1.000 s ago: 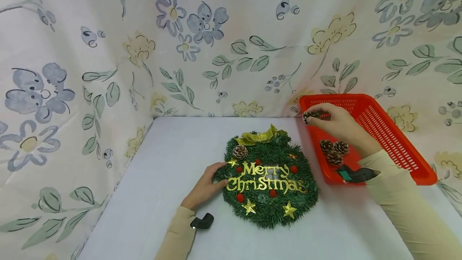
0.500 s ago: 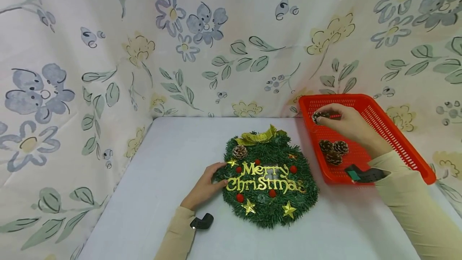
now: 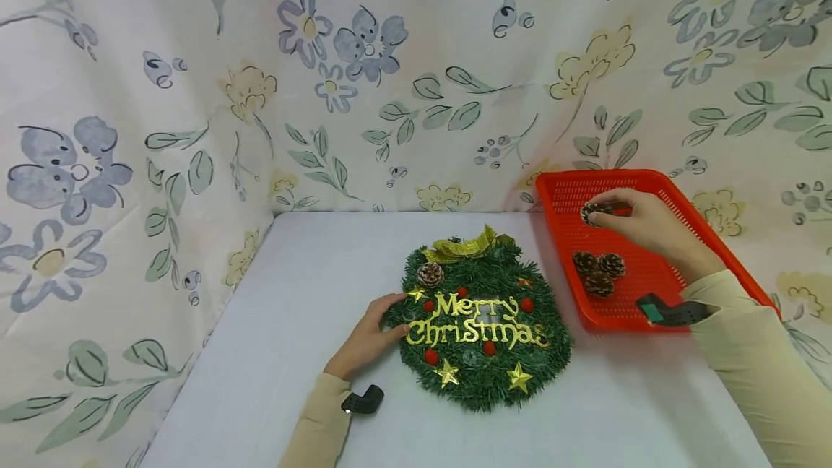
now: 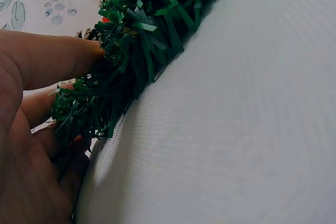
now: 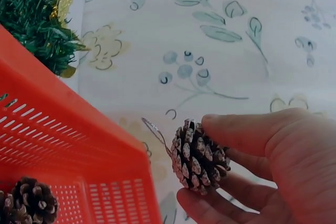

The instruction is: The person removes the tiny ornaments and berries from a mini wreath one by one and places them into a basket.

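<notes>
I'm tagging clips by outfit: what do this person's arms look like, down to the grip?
The left sleeve and right sleeve are beige and long. A black angular device shows at the left wrist and right wrist, the latter with a green patch. Left grip and right grip are gloveless hands.

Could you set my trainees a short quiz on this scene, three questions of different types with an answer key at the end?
1. Multiple choice. What is the right hand holding?
A) a gold star
B) a pine cone
C) a red ball

2. True or false. The left hand is touching the wreath.

3. Count. How many loose pine cones lie on the floor of the red basket?

Key
1. B, a pine cone, best seen from the right wrist.
2. True; it is at the wreath's left edge in the head view.
3. Three, grouped close together in the head view.
</notes>
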A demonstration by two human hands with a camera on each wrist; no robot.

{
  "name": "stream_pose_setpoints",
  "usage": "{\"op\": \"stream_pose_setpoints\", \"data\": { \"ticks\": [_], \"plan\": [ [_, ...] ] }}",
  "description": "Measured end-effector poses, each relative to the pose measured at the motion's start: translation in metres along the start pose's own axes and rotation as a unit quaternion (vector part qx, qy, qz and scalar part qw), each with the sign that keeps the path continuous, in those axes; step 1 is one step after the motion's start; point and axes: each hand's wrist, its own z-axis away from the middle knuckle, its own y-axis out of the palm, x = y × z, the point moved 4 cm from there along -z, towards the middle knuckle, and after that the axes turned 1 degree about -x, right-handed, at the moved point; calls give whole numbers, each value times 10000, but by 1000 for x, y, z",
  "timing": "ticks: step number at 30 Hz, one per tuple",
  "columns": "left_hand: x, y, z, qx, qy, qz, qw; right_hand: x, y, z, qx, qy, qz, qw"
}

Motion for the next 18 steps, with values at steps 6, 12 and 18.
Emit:
{"op": "stream_pose_setpoints", "data": {
  "ticks": [6,12,18],
  "plan": [
    [0,-1,0,41,100,-37,9999,-6,0,-1,-28,-92,86,9999],
    [0,-1,-1,50,200,-75,9998,-16,0,0,23,41,43,10000],
    [0,-1,-1,67,153,-68,9998,-29,1,1,22,205,-147,9997]
  ]
}}
